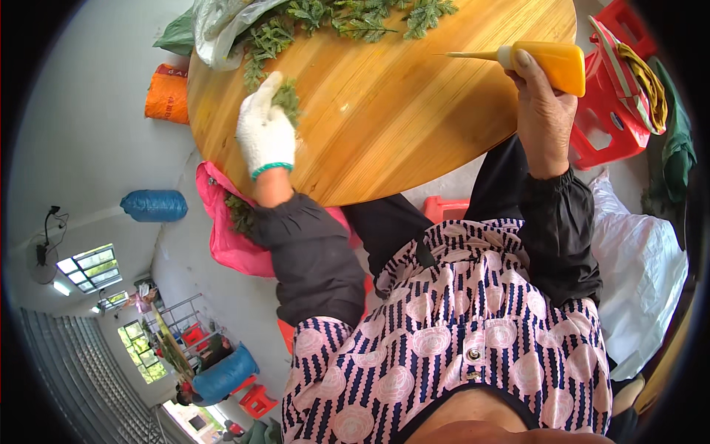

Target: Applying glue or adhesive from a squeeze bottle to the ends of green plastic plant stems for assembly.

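My left hand (266,133), in a white knit glove with a green cuff, is over the left part of the round wooden table (399,111). Its fingers are bent around a small green artificial sprig (287,101), whose leaves stick out on the right side; part of it is hidden by the glove. Bare and raised at the table's right edge, my right hand (546,111) grips a yellow squeeze bottle (558,66). The bottle lies sideways, its long thin nozzle pointing left over the wood. More green sprigs (362,22) lie along the far edge.
A clear plastic bag (222,33) sits at the table's far left. Below the left edge hangs a pink bag (229,240) with greenery inside. Red stools (610,111) stand at the right, one carrying cloths. A white sack (640,274) is beside my right arm.
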### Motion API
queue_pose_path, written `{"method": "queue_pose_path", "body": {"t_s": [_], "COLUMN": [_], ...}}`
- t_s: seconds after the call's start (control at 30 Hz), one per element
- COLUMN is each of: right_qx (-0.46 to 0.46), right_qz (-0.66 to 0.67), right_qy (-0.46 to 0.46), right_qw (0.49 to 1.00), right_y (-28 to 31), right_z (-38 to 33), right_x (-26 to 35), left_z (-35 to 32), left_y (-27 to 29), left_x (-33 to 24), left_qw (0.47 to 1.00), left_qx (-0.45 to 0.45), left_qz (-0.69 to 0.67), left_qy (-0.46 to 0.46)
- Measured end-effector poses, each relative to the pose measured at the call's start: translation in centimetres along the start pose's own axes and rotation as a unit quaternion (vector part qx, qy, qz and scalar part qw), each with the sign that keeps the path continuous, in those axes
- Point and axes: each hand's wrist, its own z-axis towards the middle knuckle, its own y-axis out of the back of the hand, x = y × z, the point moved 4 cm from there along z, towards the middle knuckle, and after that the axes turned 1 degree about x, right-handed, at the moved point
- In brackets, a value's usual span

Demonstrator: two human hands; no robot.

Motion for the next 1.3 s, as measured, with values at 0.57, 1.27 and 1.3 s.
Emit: {"method": "queue_pose_path", "body": {"t_s": [0.57, 1.27, 1.3], "right_qx": [-0.012, -0.001, 0.000], "right_qz": [0.089, 0.085, 0.088], "right_qy": [-0.069, -0.076, -0.078], "right_qw": [0.994, 0.993, 0.993], "right_y": [-0.1, 1.6, 1.6], "right_z": [0.4, 0.9, 0.9], "right_x": [-1.6, -2.9, -2.9], "left_z": [6.5, -1.4, -1.6], "left_y": [-9.9, -9.7, -10.1], "left_x": [-9.6, -8.9, -9.1], "left_qw": [0.921, 0.977, 0.978], "left_qx": [0.022, 0.051, 0.049], "left_qz": [0.269, 0.075, 0.074], "left_qy": [-0.281, -0.193, -0.191]}}
